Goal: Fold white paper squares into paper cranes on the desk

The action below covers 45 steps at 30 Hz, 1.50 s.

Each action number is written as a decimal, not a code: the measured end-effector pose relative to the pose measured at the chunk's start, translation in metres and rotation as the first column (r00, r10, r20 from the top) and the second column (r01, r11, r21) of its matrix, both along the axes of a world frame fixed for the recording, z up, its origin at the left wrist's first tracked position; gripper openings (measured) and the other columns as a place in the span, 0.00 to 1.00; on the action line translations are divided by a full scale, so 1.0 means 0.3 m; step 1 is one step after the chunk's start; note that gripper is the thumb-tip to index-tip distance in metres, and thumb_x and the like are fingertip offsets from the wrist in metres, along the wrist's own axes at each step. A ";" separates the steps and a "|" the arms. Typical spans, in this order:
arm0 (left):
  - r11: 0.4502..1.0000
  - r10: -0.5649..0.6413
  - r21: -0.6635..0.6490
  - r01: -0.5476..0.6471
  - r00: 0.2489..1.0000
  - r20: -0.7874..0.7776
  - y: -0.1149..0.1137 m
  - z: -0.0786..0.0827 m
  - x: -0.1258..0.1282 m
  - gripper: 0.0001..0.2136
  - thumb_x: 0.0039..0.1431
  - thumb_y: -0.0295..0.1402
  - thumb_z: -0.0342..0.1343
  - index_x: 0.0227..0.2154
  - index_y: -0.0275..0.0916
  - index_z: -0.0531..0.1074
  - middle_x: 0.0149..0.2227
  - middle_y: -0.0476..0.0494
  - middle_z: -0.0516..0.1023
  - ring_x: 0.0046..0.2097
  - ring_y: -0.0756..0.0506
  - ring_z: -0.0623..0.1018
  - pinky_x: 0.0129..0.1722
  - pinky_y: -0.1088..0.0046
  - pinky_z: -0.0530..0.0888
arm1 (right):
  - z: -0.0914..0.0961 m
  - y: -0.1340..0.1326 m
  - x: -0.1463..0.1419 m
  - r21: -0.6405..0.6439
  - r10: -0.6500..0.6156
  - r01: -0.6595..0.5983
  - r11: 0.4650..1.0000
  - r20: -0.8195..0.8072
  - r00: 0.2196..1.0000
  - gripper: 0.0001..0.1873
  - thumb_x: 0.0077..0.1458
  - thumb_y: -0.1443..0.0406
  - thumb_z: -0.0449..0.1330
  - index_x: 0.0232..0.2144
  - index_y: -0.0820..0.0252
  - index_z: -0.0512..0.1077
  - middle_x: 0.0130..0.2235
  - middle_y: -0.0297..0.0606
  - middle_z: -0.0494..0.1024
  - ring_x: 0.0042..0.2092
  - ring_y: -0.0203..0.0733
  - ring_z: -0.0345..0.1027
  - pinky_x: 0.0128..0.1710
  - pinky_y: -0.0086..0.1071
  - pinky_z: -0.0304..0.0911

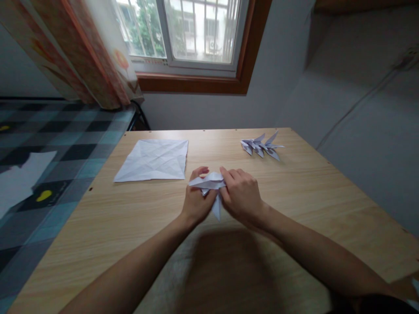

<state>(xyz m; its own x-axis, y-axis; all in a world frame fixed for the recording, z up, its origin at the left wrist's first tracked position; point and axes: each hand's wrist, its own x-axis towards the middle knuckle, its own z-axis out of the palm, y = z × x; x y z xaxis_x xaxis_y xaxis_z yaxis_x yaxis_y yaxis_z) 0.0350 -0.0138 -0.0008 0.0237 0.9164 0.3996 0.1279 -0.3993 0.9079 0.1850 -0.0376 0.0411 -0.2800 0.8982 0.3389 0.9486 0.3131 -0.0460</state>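
Between my two hands is a piece of folded white paper [212, 180] with pointed flaps, one of them hanging down toward me. My left hand [199, 200] grips it from the left, fingers behind and thumb in front. On the other side my right hand [241, 192] is closed on its right end, fingertips pressed at the top edge. Parts of the folds are hidden by the fingers. Beyond my left hand lies a creased square sheet of paper [157, 159], flat on the table. Several folded paper pieces [262, 145], joined in a leaf-like row, rest beyond my right hand.
The light wooden table [314, 205] reaches to the wall below a barred window [199, 30]. At left, a bed with a checked cover [81, 152] holds some white paper [24, 179]. A curtain [75, 52] hangs beside the window, and a cable [356, 104] runs along the right wall.
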 end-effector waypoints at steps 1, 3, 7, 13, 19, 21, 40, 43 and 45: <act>1.000 0.005 0.012 -0.005 1.000 -0.006 0.003 0.002 -0.003 0.20 0.43 0.22 0.61 0.42 0.41 0.72 0.47 0.42 0.74 0.47 0.41 0.75 0.53 0.59 0.71 | 0.008 0.002 0.004 -0.013 -0.005 0.005 1.000 -0.004 1.000 0.19 0.61 0.67 0.54 0.53 0.66 0.72 0.41 0.47 0.79 0.42 0.51 0.69 0.41 0.41 0.61; 1.000 0.022 0.022 -0.022 1.000 -0.012 0.009 0.003 -0.008 0.22 0.42 0.22 0.60 0.43 0.41 0.72 0.47 0.42 0.74 0.48 0.40 0.74 0.53 0.60 0.71 | 0.020 0.003 0.008 -0.009 -0.007 0.007 1.000 0.004 1.000 0.16 0.62 0.66 0.54 0.50 0.63 0.73 0.40 0.45 0.79 0.41 0.50 0.69 0.40 0.40 0.59; 0.999 0.001 -0.047 0.000 1.000 0.021 0.014 0.002 -0.013 0.26 0.43 0.22 0.60 0.48 0.41 0.69 0.44 0.42 0.75 0.42 0.42 0.75 0.45 0.63 0.73 | 0.017 -0.008 0.004 0.114 0.019 -0.026 0.993 0.063 0.998 0.19 0.62 0.65 0.56 0.54 0.63 0.69 0.45 0.47 0.78 0.41 0.50 0.67 0.37 0.39 0.56; 0.988 -0.028 -0.146 0.057 0.980 0.195 0.012 0.000 -0.009 0.26 0.39 0.20 0.60 0.46 0.40 0.70 0.43 0.41 0.75 0.41 0.43 0.75 0.37 0.69 0.72 | -0.008 -0.009 -0.006 0.152 0.019 -0.026 0.988 0.046 0.999 0.06 0.61 0.66 0.56 0.33 0.60 0.72 0.35 0.44 0.75 0.37 0.48 0.65 0.34 0.38 0.53; 0.991 -0.011 -0.128 0.028 0.991 0.131 0.014 -0.002 -0.013 0.30 0.39 0.21 0.59 0.50 0.43 0.67 0.47 0.42 0.73 0.36 0.46 0.74 0.34 0.71 0.71 | 0.001 0.036 0.028 -0.028 0.030 -0.039 0.999 -0.262 0.964 0.08 0.54 0.68 0.57 0.22 0.58 0.68 0.28 0.37 0.73 0.30 0.39 0.61 0.31 0.33 0.50; 0.991 0.018 -0.134 -0.003 0.994 0.110 0.018 0.000 -0.014 0.30 0.40 0.22 0.59 0.51 0.44 0.65 0.48 0.43 0.73 0.34 0.48 0.74 0.32 0.72 0.70 | 0.006 0.059 0.050 -0.082 0.011 -0.051 0.995 -0.424 0.905 0.09 0.50 0.67 0.57 0.19 0.58 0.64 0.24 0.33 0.69 0.27 0.37 0.58 0.29 0.33 0.48; 0.936 0.168 -0.350 -0.041 0.925 0.340 0.119 -0.031 -0.045 0.19 0.43 0.26 0.58 0.42 0.40 0.63 0.33 0.49 0.77 0.34 0.45 0.79 0.33 0.71 0.75 | 0.006 0.223 0.319 -0.509 -0.439 -0.368 0.778 -0.860 0.262 0.09 0.31 0.63 0.62 0.18 0.59 0.66 0.21 0.31 0.69 0.24 0.33 0.59 0.25 0.27 0.56; 0.915 0.179 -0.396 -0.080 0.959 0.219 0.131 -0.027 -0.062 0.26 0.47 0.26 0.58 0.51 0.41 0.60 0.36 0.45 0.79 0.33 0.45 0.79 0.32 0.70 0.76 | -0.027 0.236 0.364 -0.584 -0.417 -0.331 0.741 -0.787 0.454 0.09 0.34 0.62 0.63 0.19 0.59 0.67 0.21 0.30 0.68 0.23 0.33 0.59 0.25 0.28 0.54; 0.925 0.131 -0.364 -0.105 0.990 0.047 0.131 -0.023 -0.077 0.32 0.48 0.24 0.57 0.58 0.40 0.57 0.38 0.44 0.79 0.32 0.45 0.79 0.33 0.68 0.77 | -0.047 0.242 0.383 -0.613 -0.380 -0.268 0.743 -0.716 0.586 0.09 0.38 0.61 0.62 0.18 0.58 0.66 0.20 0.29 0.66 0.23 0.33 0.57 0.25 0.29 0.51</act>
<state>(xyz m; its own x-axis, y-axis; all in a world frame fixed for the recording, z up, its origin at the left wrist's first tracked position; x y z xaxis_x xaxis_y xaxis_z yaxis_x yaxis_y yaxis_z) 0.0118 0.0256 -0.0077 -0.1089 0.9933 0.0389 0.0857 -0.0296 0.9959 0.3000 0.0351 0.0269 -0.1453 0.9605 -0.2374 0.4371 -0.1529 -0.8863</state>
